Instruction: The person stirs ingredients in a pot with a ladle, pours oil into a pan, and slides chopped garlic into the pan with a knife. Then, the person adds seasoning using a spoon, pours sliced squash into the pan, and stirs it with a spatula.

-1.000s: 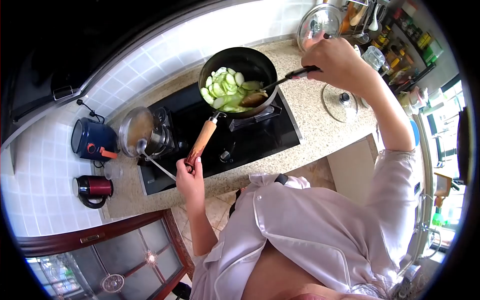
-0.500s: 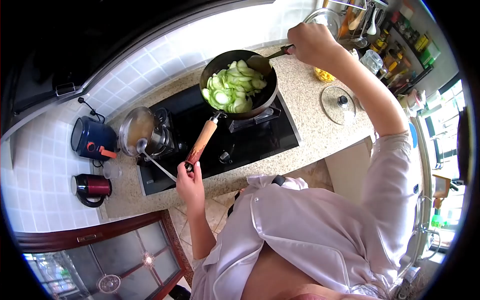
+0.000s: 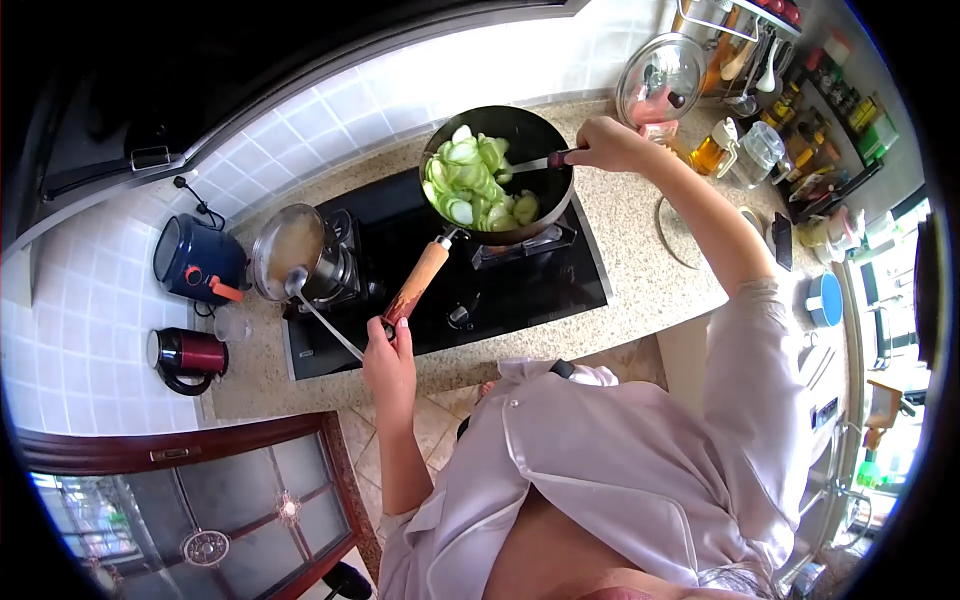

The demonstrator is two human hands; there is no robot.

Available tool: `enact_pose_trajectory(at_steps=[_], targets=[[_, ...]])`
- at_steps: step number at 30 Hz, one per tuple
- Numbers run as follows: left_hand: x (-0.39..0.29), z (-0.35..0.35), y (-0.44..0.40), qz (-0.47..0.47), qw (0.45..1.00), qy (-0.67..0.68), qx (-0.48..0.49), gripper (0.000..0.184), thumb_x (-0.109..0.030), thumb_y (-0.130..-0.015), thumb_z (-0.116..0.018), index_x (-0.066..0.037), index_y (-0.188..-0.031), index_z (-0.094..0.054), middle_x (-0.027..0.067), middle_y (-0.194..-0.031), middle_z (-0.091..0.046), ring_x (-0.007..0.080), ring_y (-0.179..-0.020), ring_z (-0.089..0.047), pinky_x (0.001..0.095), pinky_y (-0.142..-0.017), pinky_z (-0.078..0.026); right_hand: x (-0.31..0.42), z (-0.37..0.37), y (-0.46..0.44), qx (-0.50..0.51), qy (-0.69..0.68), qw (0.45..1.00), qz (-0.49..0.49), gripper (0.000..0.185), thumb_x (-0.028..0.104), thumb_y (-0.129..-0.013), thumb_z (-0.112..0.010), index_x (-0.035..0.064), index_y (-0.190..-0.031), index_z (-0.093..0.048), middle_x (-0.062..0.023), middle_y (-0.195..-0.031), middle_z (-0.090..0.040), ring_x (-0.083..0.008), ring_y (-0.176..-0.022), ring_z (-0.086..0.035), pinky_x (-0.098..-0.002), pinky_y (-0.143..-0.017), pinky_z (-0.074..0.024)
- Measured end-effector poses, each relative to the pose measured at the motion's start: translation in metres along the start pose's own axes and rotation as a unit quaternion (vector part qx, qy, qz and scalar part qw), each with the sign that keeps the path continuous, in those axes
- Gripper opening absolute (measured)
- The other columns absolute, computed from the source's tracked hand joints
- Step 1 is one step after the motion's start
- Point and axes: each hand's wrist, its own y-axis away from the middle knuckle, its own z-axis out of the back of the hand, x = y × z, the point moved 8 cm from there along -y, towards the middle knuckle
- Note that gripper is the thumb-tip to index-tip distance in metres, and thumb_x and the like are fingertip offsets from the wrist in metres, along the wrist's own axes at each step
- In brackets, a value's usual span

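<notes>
My left hand (image 3: 388, 360) is closed around the end of the wooden handle of a dark wok (image 3: 540, 128), which sits over the right burner. Pale green vegetable slices (image 3: 468, 178) are heaped on the left side of the wok, with a few lower right. My right hand (image 3: 612, 146) grips the dark red handle of a spatula (image 3: 530, 165) from the right. Its metal blade reaches into the wok against the slices, its tip hidden among them. A ladle (image 3: 325, 318) rests in the pot (image 3: 270, 285) on the left, its handle end passing near my left hand.
The black cooktop (image 3: 400, 345) is set in a speckled counter. Left of it stand a blue cooker (image 3: 195, 260), a red kettle (image 3: 190, 358) and a clear cup (image 3: 232, 325). To the right are glass lids (image 3: 660, 80), an oil bottle (image 3: 713, 148) and a spice rack (image 3: 830, 130).
My right hand has come down and left, bringing the spatula into the slices, which are now heaped more to the left. My left hand still holds the wok handle. The view has shifted slightly.
</notes>
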Motion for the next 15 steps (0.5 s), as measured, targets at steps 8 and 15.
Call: enact_pose_trajectory(at_steps=[8, 15], targets=[[-0.003, -0.002, -0.001, -0.009, 1.000, 0.018, -0.001, 0.031, -0.030, -0.095, -0.050, -0.002, -0.108, -0.047, 0.0212, -0.083, -0.064, 0.0373, -0.074, -0.064, 0.0445, -0.061, -0.048, 0.078, 0.044, 0.084, -0.041, 0.193, 0.978, 0.066, 0.027, 0.029, -0.079, -0.066, 0.0031, -0.086, -0.066, -0.0132, -0.085, -0.065, -0.0306, -0.084, -0.065, -0.0392, -0.075, -0.0517], [-0.001, -0.005, -0.001, -0.012, 0.999, 0.031, 0.004, 0.029, -0.029, -0.095, -0.050, -0.003, -0.106, -0.046, 0.0190, -0.080, -0.063, 0.0367, -0.072, -0.063, 0.0437, -0.060, -0.047, 0.105, 0.100, 0.127, -0.139, 0.245, 0.949, 0.142, 0.017, 0.022, -0.081, -0.065, 0.0061, -0.077, -0.063, -0.0080, -0.072, -0.062, -0.0280, -0.073, -0.065, -0.0365, -0.074, -0.0517]])
